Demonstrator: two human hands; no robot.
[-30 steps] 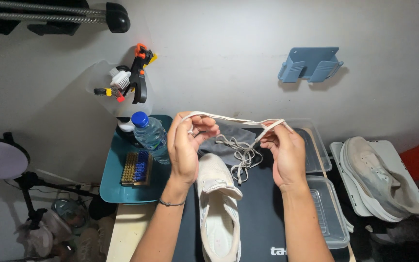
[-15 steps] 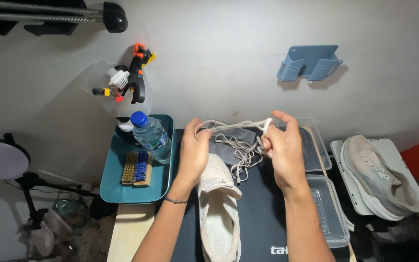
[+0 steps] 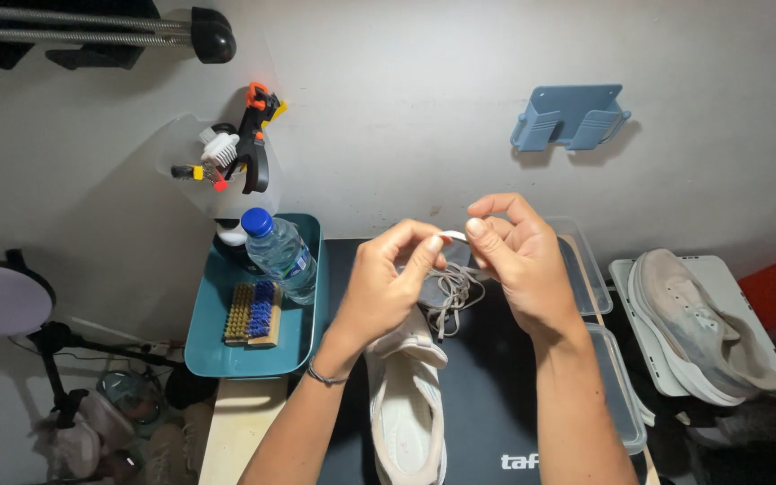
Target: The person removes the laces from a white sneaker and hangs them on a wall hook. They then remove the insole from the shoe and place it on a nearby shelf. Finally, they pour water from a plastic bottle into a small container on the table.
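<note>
Head view: left hand (image 3: pixel 388 287) and right hand (image 3: pixel 518 260) meet above a white shoe (image 3: pixel 406 404) on the dark table (image 3: pixel 496 404), both pinching a white shoelace (image 3: pixel 451 236) whose loose loops hang between them. A teal tray (image 3: pixel 298 350) with a water bottle (image 3: pixel 278 253) and brush (image 3: pixel 251 314) sits left.
</note>
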